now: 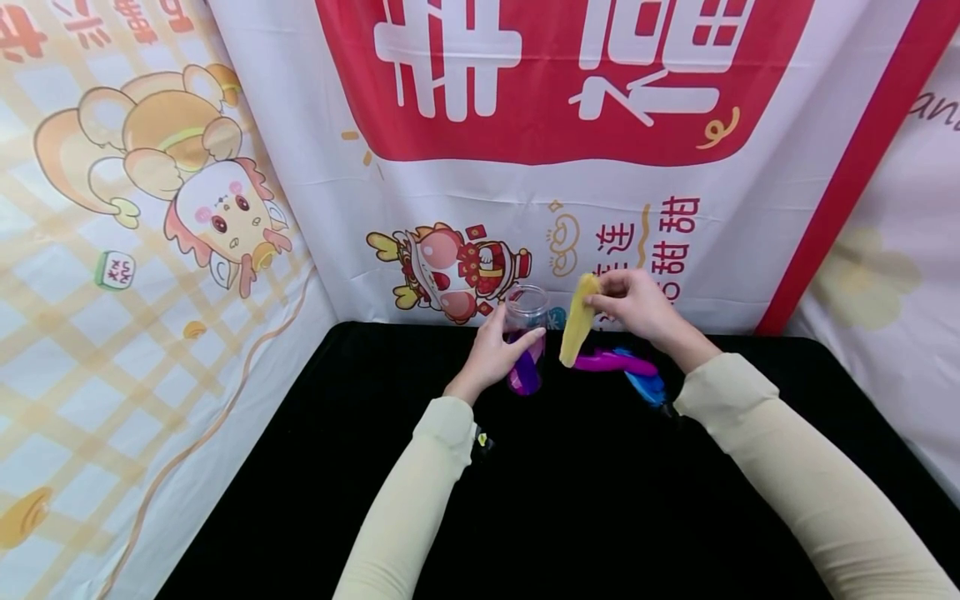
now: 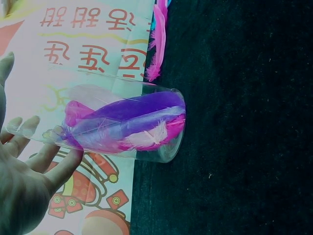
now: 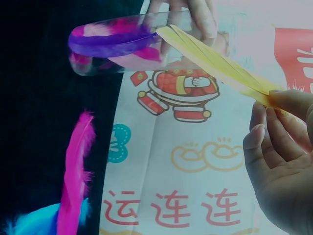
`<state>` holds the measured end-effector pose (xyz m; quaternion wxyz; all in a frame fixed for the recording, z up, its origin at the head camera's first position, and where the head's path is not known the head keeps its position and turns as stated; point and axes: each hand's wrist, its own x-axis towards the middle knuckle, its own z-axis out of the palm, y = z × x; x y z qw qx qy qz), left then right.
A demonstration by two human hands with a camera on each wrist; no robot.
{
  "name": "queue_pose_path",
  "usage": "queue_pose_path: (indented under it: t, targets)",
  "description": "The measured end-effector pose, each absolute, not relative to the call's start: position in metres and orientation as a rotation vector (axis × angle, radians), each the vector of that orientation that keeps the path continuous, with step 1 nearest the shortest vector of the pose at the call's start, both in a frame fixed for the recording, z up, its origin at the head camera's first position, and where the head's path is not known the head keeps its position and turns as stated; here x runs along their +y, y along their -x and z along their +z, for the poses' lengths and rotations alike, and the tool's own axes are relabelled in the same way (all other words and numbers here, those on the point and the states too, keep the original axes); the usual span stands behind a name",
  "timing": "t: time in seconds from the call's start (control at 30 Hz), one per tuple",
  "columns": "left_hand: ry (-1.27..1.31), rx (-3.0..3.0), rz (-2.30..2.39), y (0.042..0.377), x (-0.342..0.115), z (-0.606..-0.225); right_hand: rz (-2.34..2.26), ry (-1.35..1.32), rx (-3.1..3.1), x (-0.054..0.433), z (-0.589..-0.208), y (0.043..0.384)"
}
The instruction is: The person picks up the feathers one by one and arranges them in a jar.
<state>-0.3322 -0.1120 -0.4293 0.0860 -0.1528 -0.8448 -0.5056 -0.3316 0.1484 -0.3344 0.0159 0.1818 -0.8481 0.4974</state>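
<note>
In the head view, my left hand grips a clear cylindrical jar that stands upright at the back of the table. Purple, pink and pale feathers lie inside it; a purple feather shows plainly through the wall in the left wrist view. My right hand pinches a yellow feather by one end between thumb and fingers. Its other end hangs down, just right of the jar and outside it. Below the right hand, a magenta feather lies across a blue feather on the black cloth.
A black cloth covers the table. Behind its back edge hangs a white and red printed cloth, close to the jar. Another printed cloth rises at the left side.
</note>
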Motion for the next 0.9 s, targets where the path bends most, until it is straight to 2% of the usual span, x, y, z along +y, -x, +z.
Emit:
queue_pose_path:
  t: [0.9]
  targets:
    - [0.453, -2.525, -1.537, 0.331, -0.112, -0.428, 1.599, -0.491, -2.380, 0.132, -0.303, 0.333]
